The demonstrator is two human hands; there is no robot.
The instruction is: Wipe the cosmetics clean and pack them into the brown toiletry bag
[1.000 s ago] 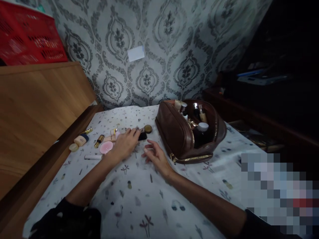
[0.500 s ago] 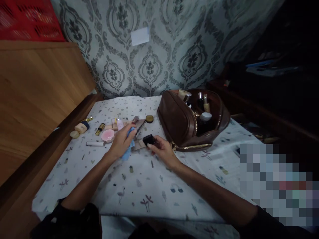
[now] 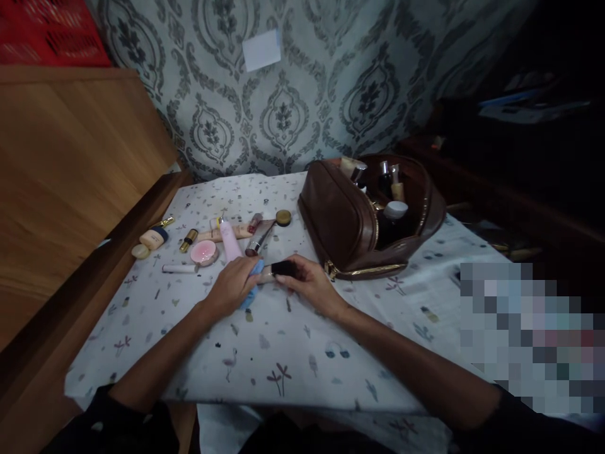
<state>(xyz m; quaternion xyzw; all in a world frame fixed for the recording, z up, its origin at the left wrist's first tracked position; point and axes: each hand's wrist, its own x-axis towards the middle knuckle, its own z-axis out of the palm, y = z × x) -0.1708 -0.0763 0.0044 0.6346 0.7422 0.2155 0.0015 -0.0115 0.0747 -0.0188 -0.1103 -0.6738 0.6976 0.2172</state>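
My right hand (image 3: 312, 285) holds the black-capped end of a small cosmetic bottle (image 3: 267, 273), which lies sideways between my hands. Fingers of my left hand (image 3: 229, 284) are closed on a blue cloth (image 3: 248, 299) pressed against the bottle's pale end. Just beyond my left hand lie a pink tube (image 3: 229, 238) and a silver-capped tube (image 3: 259, 238). A round pink compact (image 3: 205, 253) rests to its left, near a white stick (image 3: 179, 268).
An open brown cosmetic bag (image 3: 338, 214) holding several bottles stands right of my hands. A gold-lidded jar (image 3: 283, 218) sits beyond them. A navy-lidded jar (image 3: 154, 238) and a gold-and-black tube (image 3: 189, 239) are on the left. A wooden panel (image 3: 80, 164) borders the table's left.
My left hand and the blue cloth have come down onto the bottle's pale end. The bottle has turned more level in my right hand. The view has shifted slightly.
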